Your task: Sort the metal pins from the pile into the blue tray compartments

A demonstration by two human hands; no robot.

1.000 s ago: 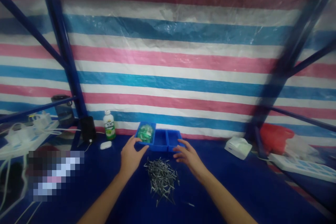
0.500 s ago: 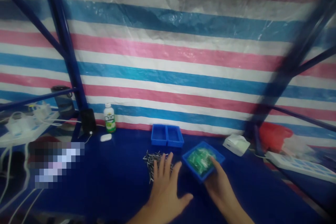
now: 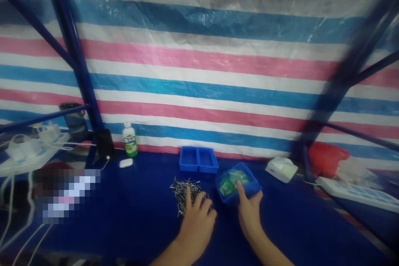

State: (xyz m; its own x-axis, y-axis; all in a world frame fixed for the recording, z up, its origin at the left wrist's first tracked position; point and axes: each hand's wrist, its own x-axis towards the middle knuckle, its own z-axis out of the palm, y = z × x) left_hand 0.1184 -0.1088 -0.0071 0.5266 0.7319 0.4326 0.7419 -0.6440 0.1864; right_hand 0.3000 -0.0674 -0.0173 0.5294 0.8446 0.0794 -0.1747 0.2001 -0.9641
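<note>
My right hand (image 3: 251, 214) grips a blue plastic bin (image 3: 254, 191) by its near side, with the thumb over the rim. The bin is tilted toward the left, and green, partly see-through pieces (image 3: 232, 181) lie in it. My left hand (image 3: 198, 224) reaches over the near right edge of a pile of thin metal pins (image 3: 182, 193), like nails or rivets. Its index finger is stretched out and the others are slightly bent and apart. The fingertips overlap the pile; whether they touch it I cannot tell.
A two-part blue tray (image 3: 198, 169) stands behind the pile. A bottle (image 3: 130, 140) and a small white case (image 3: 126, 163) are at the back left. At the right are a tissue pack (image 3: 281, 170) and a power strip (image 3: 355, 195). A striped sheet (image 3: 199, 91) hangs behind.
The bin has turned and tipped toward the left in my right hand. My left hand's spread fingers have bent and come lower over the pins.
</note>
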